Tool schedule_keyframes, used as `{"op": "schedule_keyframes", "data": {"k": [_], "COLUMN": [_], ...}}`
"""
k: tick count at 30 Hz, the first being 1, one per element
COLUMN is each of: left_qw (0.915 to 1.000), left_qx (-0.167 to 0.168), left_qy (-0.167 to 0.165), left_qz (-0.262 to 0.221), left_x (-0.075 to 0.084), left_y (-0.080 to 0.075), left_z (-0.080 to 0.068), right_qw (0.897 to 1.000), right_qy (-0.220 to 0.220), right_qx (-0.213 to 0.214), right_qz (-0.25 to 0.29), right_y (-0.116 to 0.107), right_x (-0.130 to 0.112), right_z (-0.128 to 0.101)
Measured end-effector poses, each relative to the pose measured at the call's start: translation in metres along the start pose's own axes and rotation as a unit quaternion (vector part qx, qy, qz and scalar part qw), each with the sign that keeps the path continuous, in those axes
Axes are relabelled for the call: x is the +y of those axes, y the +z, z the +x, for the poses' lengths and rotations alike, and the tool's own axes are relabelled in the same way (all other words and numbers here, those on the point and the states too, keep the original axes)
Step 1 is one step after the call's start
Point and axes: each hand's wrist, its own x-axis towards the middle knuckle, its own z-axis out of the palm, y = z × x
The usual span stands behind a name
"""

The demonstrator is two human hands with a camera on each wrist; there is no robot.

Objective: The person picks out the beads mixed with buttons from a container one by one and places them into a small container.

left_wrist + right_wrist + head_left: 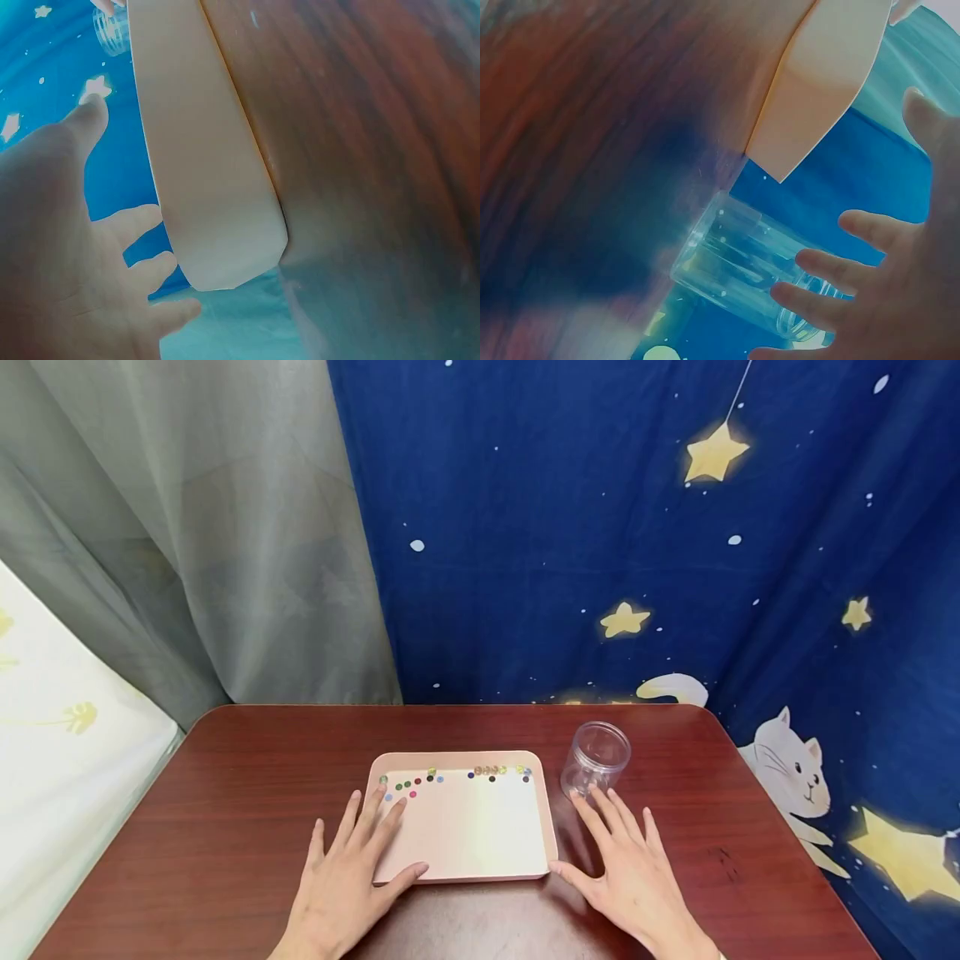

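Note:
A pale pink tray (480, 843) lies on the table, with several small round beads (492, 770) of mixed colours scattered along its far side. Just right of it stands a clear jar (597, 758), upright, with no lid visible on it. My left hand (347, 872) has its fingers spread over the tray's left edge; whether it touches the rim I cannot tell. My right hand (628, 877) is spread between the tray and the jar, its fingertips near the jar's lower front. Neither hand holds anything. In the right wrist view the straight fingers appear before the jar (742, 262).
The reddish-brown wooden table (247, 827) has rounded far corners. Behind it hang a grey curtain (285, 568) and a dark blue curtain (540, 527) printed with stars and a white cat. White cloth (67, 760) hangs at the left.

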Motion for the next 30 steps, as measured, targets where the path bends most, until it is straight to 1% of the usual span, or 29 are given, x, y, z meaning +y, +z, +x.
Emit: {"op": "schedule_keyframes", "data": {"k": [3, 6, 11, 16, 20, 24, 30], "left_qw": [1.0, 0.9999, 0.9996, 0.9985, 0.9965, 0.9938, 0.9861], "left_qx": [0.0, 0.006, 0.024, 0.043, 0.064, 0.089, 0.14], "left_qy": [-0.007, -0.008, 0.0, 0.004, 0.005, 0.012, 0.042], "left_qz": [-0.003, -0.008, -0.014, -0.033, -0.054, -0.065, -0.08], "left_x": [0.0, 0.0, 0.001, 0.0, -0.001, -0.002, -0.004], "left_y": [0.0, -0.001, -0.002, -0.002, -0.002, -0.001, 0.001], "left_z": [0.0, 0.001, 0.001, 0.001, 0.004, 0.006, 0.011], "right_qw": [1.0, 1.0, 0.999, 0.998, 0.996, 0.993, 0.988], "right_qy": [-0.005, -0.011, -0.022, -0.016, -0.017, -0.015, -0.005], "right_qx": [0.01, 0.02, 0.037, 0.052, 0.079, 0.105, 0.139], "right_qz": [0.007, 0.01, 0.009, 0.02, 0.032, 0.043, 0.067], "right_y": [0.0, 0.0, 0.0, -0.002, -0.002, -0.002, -0.005], "right_x": [0.0, 0.001, 0.004, 0.005, 0.006, 0.009, 0.012], "right_z": [0.002, 0.002, 0.004, 0.006, 0.009, 0.011, 0.016]}}
